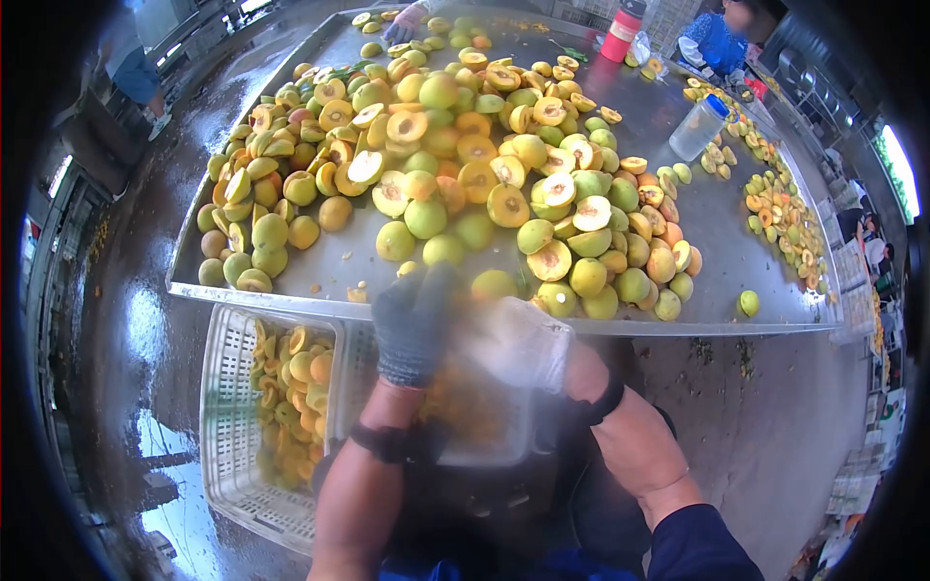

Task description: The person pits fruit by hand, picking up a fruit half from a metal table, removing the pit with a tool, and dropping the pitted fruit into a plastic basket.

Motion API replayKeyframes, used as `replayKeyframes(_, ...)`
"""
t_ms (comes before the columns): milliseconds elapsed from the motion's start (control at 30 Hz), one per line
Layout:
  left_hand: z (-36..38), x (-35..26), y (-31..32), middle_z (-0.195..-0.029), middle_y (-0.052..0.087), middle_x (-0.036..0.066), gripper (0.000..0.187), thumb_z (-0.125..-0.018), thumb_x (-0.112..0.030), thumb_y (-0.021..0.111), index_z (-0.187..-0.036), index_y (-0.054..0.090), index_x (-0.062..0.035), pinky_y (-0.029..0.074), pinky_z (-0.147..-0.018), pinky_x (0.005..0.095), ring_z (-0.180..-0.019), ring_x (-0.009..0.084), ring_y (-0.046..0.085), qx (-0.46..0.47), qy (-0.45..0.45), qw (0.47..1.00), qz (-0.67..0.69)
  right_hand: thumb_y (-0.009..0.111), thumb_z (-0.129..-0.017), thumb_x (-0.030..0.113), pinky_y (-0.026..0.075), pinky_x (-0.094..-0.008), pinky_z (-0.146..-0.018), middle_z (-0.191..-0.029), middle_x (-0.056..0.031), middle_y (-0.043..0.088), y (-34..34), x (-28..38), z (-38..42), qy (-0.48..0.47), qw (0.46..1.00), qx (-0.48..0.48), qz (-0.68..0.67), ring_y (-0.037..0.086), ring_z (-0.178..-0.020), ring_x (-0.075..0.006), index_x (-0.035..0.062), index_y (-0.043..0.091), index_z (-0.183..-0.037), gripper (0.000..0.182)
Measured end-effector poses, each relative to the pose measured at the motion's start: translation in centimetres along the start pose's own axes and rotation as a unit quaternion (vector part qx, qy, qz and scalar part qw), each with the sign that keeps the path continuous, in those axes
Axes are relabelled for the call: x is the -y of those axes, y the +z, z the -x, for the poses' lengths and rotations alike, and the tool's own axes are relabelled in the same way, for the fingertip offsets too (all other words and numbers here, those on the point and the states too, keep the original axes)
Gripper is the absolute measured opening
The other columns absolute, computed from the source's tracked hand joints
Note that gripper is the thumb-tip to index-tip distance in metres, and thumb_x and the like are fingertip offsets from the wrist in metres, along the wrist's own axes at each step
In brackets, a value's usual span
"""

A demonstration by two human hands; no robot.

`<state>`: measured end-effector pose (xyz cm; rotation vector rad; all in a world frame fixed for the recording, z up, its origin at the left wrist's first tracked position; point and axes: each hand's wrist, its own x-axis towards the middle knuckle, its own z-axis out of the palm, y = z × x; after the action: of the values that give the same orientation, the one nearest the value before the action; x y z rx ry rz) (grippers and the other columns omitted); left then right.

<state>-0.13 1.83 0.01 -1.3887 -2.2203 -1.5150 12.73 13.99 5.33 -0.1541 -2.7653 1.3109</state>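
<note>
From the head camera, both forearms reach forward to the metal table's edge. The left hand, in a dark glove, and the right hand, in a white glove, are blurred; finger spread cannot be told. A green fruit lies just beyond them.

Two gloved hands, dark left hand and pale right hand, blurred, close together at the edge of the metal desk. Big pile of fruit on top. White basket below, with cut halves inside.
</note>
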Motion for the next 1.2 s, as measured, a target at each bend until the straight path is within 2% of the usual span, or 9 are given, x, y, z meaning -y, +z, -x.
replayKeyframes(167,0.7,-1.0,0.6,-0.085,0.071,0.008,0.058,-0.089,-0.056,0.071,-0.102,0.067,0.0002,0.056,-0.067,0.0354,-0.074,0.0219,0.070,-0.086,-0.008,0.996,0.009,0.060,-0.098,0.025,0.052,-0.0542,-0.070,-0.085,-0.0229,0.067,1.5,0.7,1.0,-0.041,0.996,-0.080,0.016,0.066,-0.082,-0.0462,0.0044,0.062,-0.098,0.021)
replayKeyframes(367,1.8,-1.1,1.5,-0.088,0.072,0.008,0.042,-0.105,-0.038,0.057,-0.104,0.067,0.0020,0.057,-0.070,0.0320,-0.076,0.0166,0.069,-0.114,-0.226,0.937,0.243,0.058,-0.099,0.024,0.052,-0.0525,-0.069,-0.086,-0.0208,0.067,3.5,-0.3,1.2,-0.088,0.984,-0.151,-0.025,0.066,-0.083,-0.0454,0.0045,0.062,-0.094,0.021)
replayKeyframes(567,2.3,0.1,1.9,-0.089,0.072,0.012,0.043,-0.105,-0.041,0.055,-0.101,0.067,0.0004,0.057,-0.072,0.0328,-0.076,0.0214,0.069,-0.080,-0.200,0.960,0.178,0.060,-0.098,0.030,0.051,-0.0525,-0.073,-0.085,-0.0243,0.068,0.2,-0.1,1.0,-0.011,0.999,0.012,0.029,0.067,-0.087,-0.0455,0.0031,0.065,-0.092,0.028)
replayKeyframes(700,2.2,-0.7,1.4,-0.096,0.071,0.013,0.047,-0.103,-0.048,0.054,-0.107,0.065,-0.0024,0.058,-0.078,0.0391,-0.086,0.0259,0.070,-0.127,-0.318,0.850,0.400,0.065,-0.096,0.024,0.053,-0.0490,-0.069,-0.088,-0.0208,0.067,3.9,-0.5,1.8,-0.112,0.977,-0.175,-0.037,0.066,-0.082,-0.0450,0.0031,0.064,-0.102,0.022)
replayKeyframes(833,1.8,-0.6,1.2,-0.103,0.070,0.014,0.052,-0.102,-0.054,0.050,-0.113,0.064,-0.0050,0.057,-0.083,0.0462,-0.096,0.0295,0.068,-0.183,-0.405,0.681,0.581,0.058,-0.104,0.019,0.053,-0.0369,-0.068,-0.093,-0.0115,0.066,5.2,0.1,2.2,-0.062,0.967,-0.151,-0.197,0.068,-0.077,-0.0248,0.0044,0.060,-0.128,0.029)
replayKeyframes(867,1.7,-0.4,0.7,-0.104,0.070,0.014,0.052,-0.103,-0.054,0.049,-0.114,0.064,-0.0048,0.057,-0.083,0.0462,-0.097,0.0297,0.068,-0.179,-0.375,0.736,0.534,0.053,-0.107,0.019,0.052,-0.0306,-0.069,-0.095,-0.0053,0.063,4.3,0.2,2.7,-0.028,0.964,-0.073,-0.254,0.062,-0.078,-0.0130,0.0044,0.054,-0.140,0.036)
replayKeyframes(967,1.0,-0.2,-0.7,-0.106,0.069,0.015,0.053,-0.105,-0.052,0.044,-0.116,0.064,-0.0043,0.057,-0.085,0.0465,-0.097,0.0302,0.068,-0.163,-0.274,0.869,0.378,0.051,-0.107,0.018,0.052,-0.0276,-0.071,-0.098,-0.0047,0.063,2.8,1.9,3.9,0.071,0.946,-0.027,-0.315,0.059,-0.080,-0.0090,0.0044,0.050,-0.144,0.039)
replayKeyframes(1133,1.3,0.4,-3.6,-0.110,0.069,0.014,0.046,-0.106,-0.041,0.046,-0.123,0.061,-0.0012,0.058,-0.091,0.0435,-0.100,0.0276,0.068,-0.140,-0.196,0.935,0.260,0.050,-0.104,0.040,0.051,-0.0402,-0.090,-0.111,-0.0221,0.069,6.0,-4.1,4.0,0.067,0.995,0.079,-0.003,0.068,-0.098,-0.0340,0.0018,0.056,-0.134,0.049)
replayKeyframes(1200,1.6,0.2,-5.7,-0.110,0.069,0.013,0.033,-0.097,-0.009,0.063,-0.128,0.058,0.0012,0.059,-0.091,0.0383,-0.103,0.0245,0.069,-0.096,-0.090,0.988,0.086,0.050,-0.103,0.039,0.050,-0.0431,-0.093,-0.112,-0.0246,0.070,4.9,-2.7,3.7,0.165,0.974,0.126,-0.088,0.067,-0.104,-0.0385,0.0004,0.060,-0.125,0.045)
